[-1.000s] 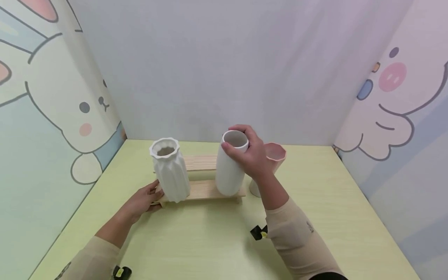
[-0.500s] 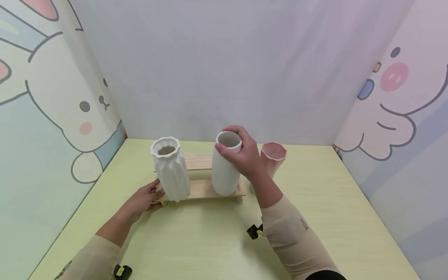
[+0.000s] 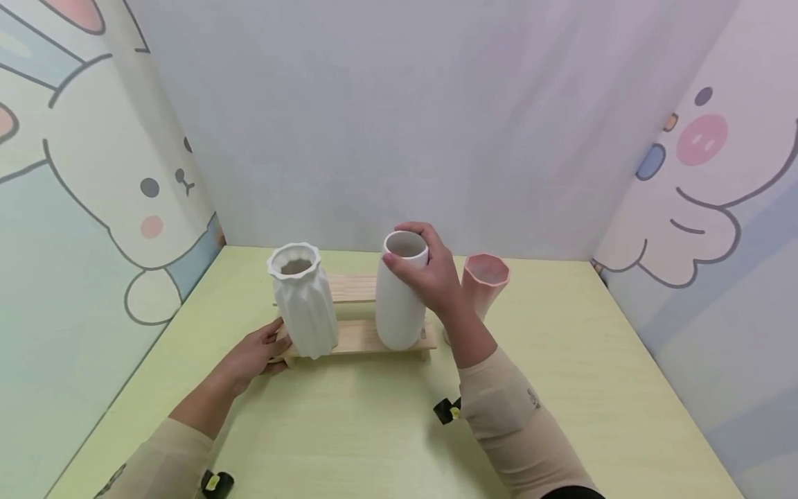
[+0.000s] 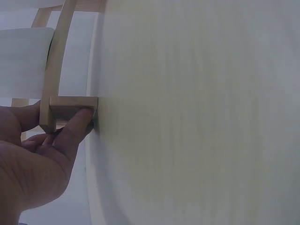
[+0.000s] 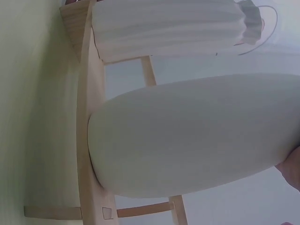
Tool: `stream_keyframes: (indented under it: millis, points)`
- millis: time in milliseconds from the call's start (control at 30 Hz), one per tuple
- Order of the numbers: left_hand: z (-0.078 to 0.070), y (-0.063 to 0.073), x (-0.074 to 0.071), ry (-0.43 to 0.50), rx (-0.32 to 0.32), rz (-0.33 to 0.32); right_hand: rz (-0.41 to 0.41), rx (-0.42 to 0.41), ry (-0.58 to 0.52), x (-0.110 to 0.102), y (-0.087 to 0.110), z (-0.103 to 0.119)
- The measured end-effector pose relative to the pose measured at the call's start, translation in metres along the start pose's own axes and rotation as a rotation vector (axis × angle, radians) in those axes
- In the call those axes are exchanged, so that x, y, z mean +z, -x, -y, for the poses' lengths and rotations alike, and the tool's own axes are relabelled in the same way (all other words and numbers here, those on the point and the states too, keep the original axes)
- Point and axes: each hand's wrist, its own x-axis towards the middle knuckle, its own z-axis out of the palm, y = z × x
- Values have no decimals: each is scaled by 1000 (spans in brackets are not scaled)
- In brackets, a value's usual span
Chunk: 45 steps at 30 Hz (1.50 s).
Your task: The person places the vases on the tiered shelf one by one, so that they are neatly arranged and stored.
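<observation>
A smooth white vase (image 3: pixel 399 312) stands upright on the lower step of a two-tier wooden rack (image 3: pixel 357 337). My right hand (image 3: pixel 434 276) grips it near the rim, thumb at the front and fingers round the back. In the right wrist view the base of that vase (image 5: pixel 187 136) meets the board. My left hand (image 3: pixel 251 358) holds the left end of the rack; the left wrist view has its fingers at the leg below the board (image 4: pixel 60 51). Close to that hand, a pleated white vase (image 3: pixel 305 308) stands on the same step.
A pink faceted vase (image 3: pixel 485 281) stands on the table to the right of the rack, partly hidden behind my right wrist. The rack's upper step (image 3: pixel 357 287) lies behind the two white vases. Printed panels border the pale yellow table (image 3: pixel 349 430) on both sides.
My right hand has shifted left with the smooth white vase, mostly in the first half second, and more of the pink vase shows. My left hand has stayed on the rack.
</observation>
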Motion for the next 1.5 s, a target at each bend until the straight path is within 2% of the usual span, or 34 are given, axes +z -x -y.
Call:
stream_keyframes:
  millis: [300, 1300, 1500]
  points:
    - [0, 0, 0, -4, -3, 0, -11, 31, -16, 1, 0, -1]
    - [-3, -2, -2, -21, 9, 8, -31, 63, 0, 3, -1, -1]
    - [-3, -2, 1, -15, -2, 10, 9, 55, 1, 0, -2, 0]
